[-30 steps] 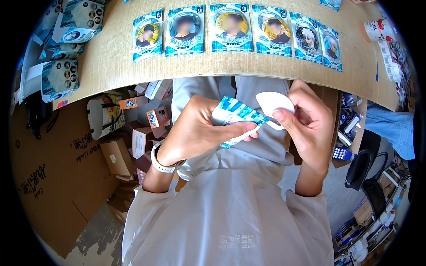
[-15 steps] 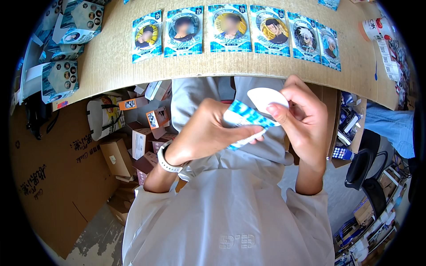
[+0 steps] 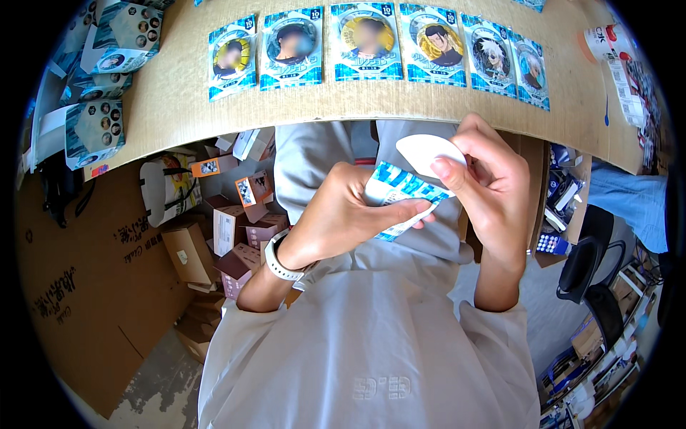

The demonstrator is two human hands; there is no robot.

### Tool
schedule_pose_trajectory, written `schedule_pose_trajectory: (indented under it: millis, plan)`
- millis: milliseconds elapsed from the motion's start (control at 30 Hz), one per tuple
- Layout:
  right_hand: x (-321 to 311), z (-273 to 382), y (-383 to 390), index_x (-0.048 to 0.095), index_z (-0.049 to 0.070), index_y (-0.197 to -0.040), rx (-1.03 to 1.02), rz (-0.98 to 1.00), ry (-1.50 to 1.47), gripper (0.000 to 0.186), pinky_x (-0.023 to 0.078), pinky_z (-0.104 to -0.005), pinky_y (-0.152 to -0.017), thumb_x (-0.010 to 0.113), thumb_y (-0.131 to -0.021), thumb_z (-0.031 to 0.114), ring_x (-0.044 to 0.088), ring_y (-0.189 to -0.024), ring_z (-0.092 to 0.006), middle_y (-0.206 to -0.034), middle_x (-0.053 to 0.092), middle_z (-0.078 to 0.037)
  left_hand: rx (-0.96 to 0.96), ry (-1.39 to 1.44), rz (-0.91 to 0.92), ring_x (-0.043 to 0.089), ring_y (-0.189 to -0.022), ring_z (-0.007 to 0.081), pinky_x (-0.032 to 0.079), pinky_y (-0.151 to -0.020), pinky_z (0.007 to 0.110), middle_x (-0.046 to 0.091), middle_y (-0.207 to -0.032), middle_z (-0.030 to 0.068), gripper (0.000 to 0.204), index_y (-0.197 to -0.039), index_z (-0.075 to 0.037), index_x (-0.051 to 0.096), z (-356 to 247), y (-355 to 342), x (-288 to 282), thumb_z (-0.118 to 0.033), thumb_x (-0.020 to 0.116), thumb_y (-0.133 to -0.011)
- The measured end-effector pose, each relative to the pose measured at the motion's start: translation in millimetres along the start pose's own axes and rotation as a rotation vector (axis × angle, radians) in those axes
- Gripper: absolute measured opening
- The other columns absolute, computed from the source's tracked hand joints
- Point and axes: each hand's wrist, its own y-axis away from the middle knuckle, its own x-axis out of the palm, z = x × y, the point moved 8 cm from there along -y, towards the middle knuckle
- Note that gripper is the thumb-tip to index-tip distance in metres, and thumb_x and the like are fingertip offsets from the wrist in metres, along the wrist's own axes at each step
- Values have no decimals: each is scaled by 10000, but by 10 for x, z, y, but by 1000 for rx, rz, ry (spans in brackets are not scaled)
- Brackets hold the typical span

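Note:
My left hand (image 3: pixel 364 214), with a pale watch on its wrist, pinches a blue-and-white printed packet (image 3: pixel 404 191) between thumb and fingers. Just beyond it, my right hand (image 3: pixel 491 175) grips a round white disc (image 3: pixel 426 153) by its right edge; the thumb lies on its blank face. Disc and packet are close together over my lap, in front of the table edge. Across the table lie several blue-and-white cards with round character pictures in a row, among them a dark-and-yellow one (image 3: pixel 434 48) and one with a white-haired figure (image 3: pixel 491 58).
Blue printed boxes (image 3: pixel 96 129) stand at the table's left. A pink-and-white container (image 3: pixel 606 44) is at its right. Below are small cartons (image 3: pixel 236 266), a large cardboard panel (image 3: pixel 86 286) and an open box of goods (image 3: pixel 564 196). A black chair (image 3: pixel 589 250) stands at right.
The packet has tilted, so more of its blue patterned face shows. The disc has shifted slightly up and left in my right hand. Both hands keep their hold.

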Motion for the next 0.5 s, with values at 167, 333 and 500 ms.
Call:
schedule_pose_trajectory:
  millis: [167,333,500]
  plan:
    - [6,-41,2,634,-33,-820,28,7,-12,135,267,-235,-536,709,-876,63,347,-631,-56,-762,436,1,-44,-24,25,683,-802,83,550,-685,235,752,-886,71,161,-1014,25,730,5,-6,-15,-65,735,-881]
    - [-6,-30,11,627,-35,-805,18,9,-34,142,267,-234,-536,711,-872,59,354,-631,-55,-758,438,1,-91,50,40,663,-783,56,533,-652,222,749,-866,51,142,-990,9,741,43,-2,19,-97,727,-897]
    - [-48,-5,35,628,-44,-806,40,46,-1,143,270,-234,-541,718,-861,54,362,-630,-59,-752,445,-3,-124,-7,99,641,-738,38,507,-620,208,742,-826,34,147,-961,4,748,132,30,20,-126,737,-894]
